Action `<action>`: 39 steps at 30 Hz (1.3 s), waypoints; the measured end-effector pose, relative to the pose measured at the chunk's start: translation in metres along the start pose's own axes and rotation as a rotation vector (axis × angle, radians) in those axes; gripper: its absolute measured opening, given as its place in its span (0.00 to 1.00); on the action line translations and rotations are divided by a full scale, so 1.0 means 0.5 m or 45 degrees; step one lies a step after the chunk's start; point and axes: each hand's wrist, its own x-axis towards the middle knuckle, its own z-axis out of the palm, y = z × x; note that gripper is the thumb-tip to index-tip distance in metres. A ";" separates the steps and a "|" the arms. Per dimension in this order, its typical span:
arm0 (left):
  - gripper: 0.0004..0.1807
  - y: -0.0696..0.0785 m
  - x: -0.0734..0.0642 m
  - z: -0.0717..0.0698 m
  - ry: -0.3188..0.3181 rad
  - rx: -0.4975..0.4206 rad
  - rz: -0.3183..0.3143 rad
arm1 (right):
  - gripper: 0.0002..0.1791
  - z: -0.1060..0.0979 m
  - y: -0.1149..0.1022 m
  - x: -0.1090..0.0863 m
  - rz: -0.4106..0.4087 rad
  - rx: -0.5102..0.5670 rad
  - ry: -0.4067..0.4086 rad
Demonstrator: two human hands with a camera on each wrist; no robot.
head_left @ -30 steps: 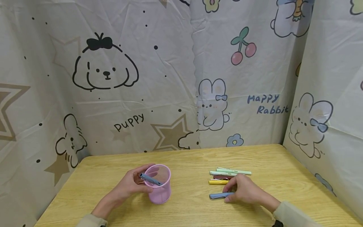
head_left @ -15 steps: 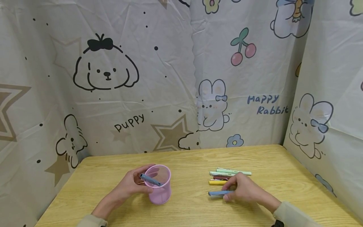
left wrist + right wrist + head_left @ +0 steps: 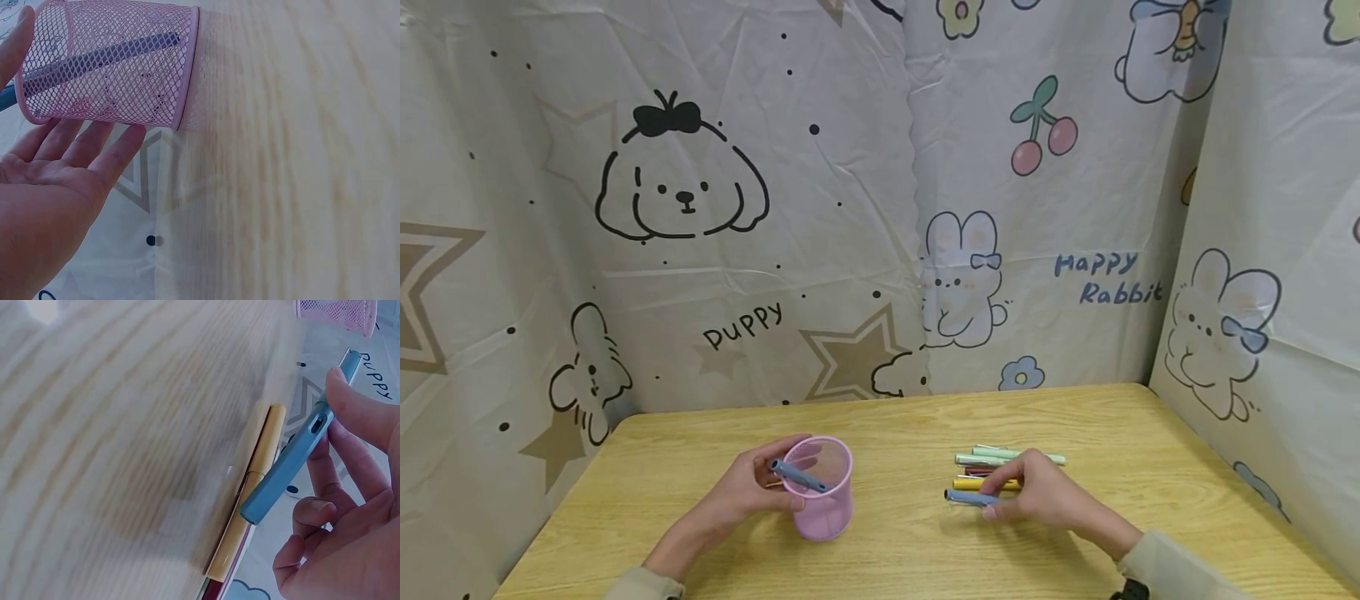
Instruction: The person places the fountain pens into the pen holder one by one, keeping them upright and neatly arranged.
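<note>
My left hand (image 3: 741, 492) grips a pink mesh pen holder (image 3: 823, 517) standing upright on the table, its thumb and fingers on opposite sides. Inside leans a grey-blue pen (image 3: 801, 477), one end poking over the rim; the left wrist view shows the pen's lower part through the mesh (image 3: 131, 94). My right hand (image 3: 1041, 496) pinches a blue pen (image 3: 294, 453) between thumb and fingers, raised a little off the table. Just behind it lie a yellow pen (image 3: 262, 450), a dark red pen (image 3: 977, 472) and two light green pens (image 3: 1015, 453), partly hidden by the hand.
The light wooden table (image 3: 895, 558) runs back to a patterned cloth (image 3: 850, 250), which also hangs along both sides. Bare wood lies between the pen holder and the pens.
My right hand has lifted the blue pen off the table and shifted it slightly left and back toward the yellow pen. The left hand and the pen holder stay put.
</note>
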 end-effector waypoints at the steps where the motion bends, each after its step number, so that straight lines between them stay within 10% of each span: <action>1: 0.46 0.000 0.000 0.000 0.002 0.001 -0.004 | 0.08 0.000 -0.002 0.000 0.001 0.000 0.002; 39: 0.45 0.005 0.000 0.003 0.017 0.011 -0.024 | 0.10 0.007 -0.071 0.026 0.084 0.142 0.125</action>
